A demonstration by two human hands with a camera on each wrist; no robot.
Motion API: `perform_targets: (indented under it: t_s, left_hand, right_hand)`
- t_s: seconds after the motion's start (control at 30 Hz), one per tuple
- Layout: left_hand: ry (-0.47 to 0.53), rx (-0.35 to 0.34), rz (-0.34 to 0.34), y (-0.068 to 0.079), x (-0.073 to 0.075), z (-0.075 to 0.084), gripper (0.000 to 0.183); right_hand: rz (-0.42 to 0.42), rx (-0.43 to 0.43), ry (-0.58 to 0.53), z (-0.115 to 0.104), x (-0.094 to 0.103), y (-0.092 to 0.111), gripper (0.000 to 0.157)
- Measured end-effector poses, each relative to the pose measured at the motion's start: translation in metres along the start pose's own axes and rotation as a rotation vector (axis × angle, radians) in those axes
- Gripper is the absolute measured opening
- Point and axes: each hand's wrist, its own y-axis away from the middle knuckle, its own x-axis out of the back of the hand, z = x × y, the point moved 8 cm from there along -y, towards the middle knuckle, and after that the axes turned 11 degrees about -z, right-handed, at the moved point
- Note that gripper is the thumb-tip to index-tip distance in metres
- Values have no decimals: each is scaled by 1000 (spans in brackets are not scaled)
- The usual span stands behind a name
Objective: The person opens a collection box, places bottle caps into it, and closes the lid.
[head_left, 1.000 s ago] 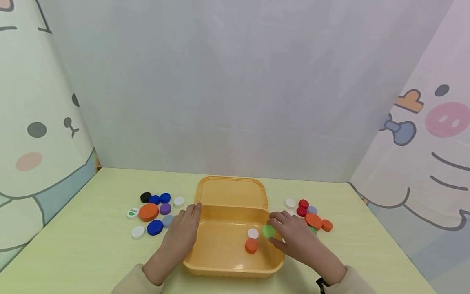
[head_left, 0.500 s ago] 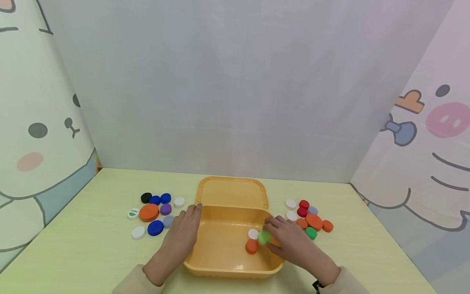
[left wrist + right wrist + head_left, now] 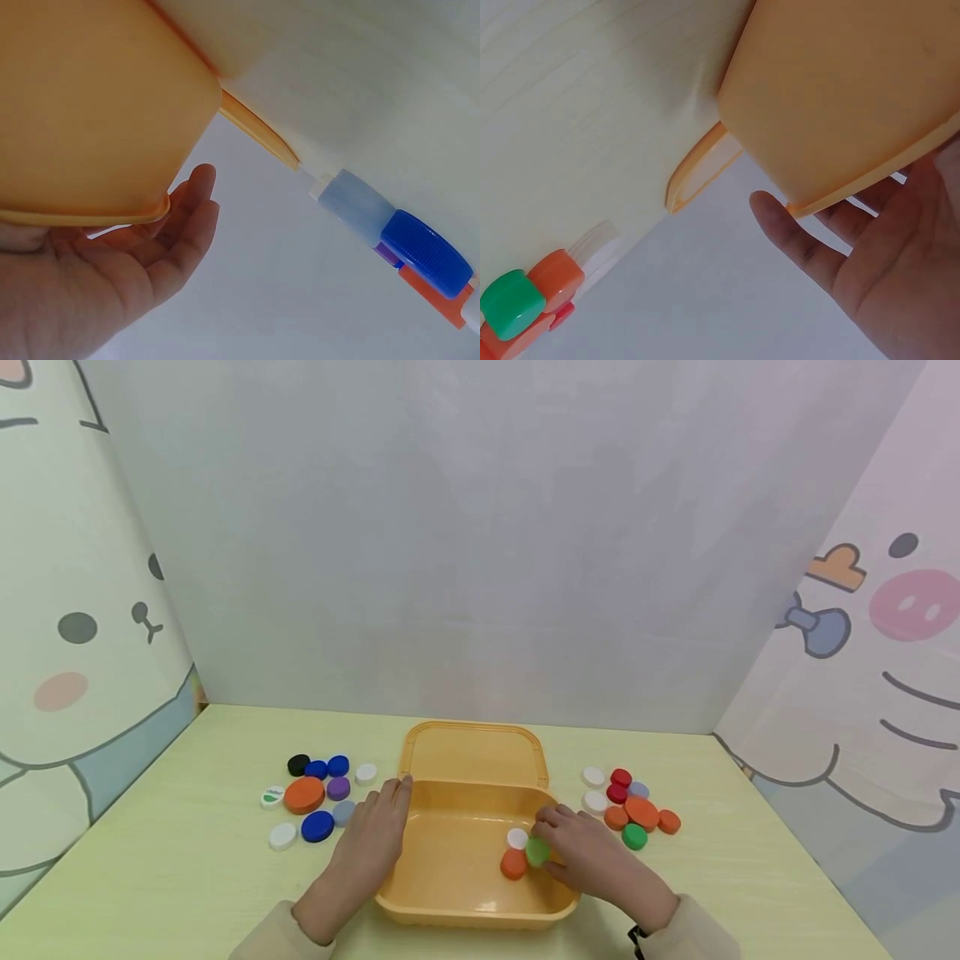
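Note:
An orange-yellow plastic box (image 3: 442,915) stands in front of me with its open side up. My left hand (image 3: 372,835) rests on its left rim with fingers loosely extended, and the left wrist view shows those fingers (image 3: 196,225) beyond the corner. Reaching over the right wall, my right hand (image 3: 592,856) holds a light green bottle cap (image 3: 537,852) low inside the box between fingers and thumb. Beside that cap lie a white bottle cap (image 3: 517,838) and an orange bottle cap (image 3: 513,863). The right wrist view hides the held cap behind the box wall (image 3: 840,97).
Behind the box lies its matching lid (image 3: 474,752). Several caps lie to the left, among them a large orange cap (image 3: 303,795) and a blue cap (image 3: 317,826). Another group sits to the right, including a green cap (image 3: 634,837) and a red cap (image 3: 620,777).
My right hand has moved left and slightly down with the light green cap, bringing it beside the white and orange caps. The green cap on the right has come into sight. My left hand stays put.

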Motion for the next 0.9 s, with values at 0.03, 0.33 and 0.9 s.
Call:
perform_targets:
  t_s: [0.03,0.33,0.9]
  left_hand:
    - [0,0,-1,0,0,0,55]
    - [8,1,-9,-1,-1,0,55]
    - [-10,-3,-6,0,-2,-1,55]
  right_hand:
    - [-7,2,7,-1,0,-1,28]
    - [-70,-11,25,-4,-4,-6,28]
    - [-54,1,78,-6,-1,-7,29]
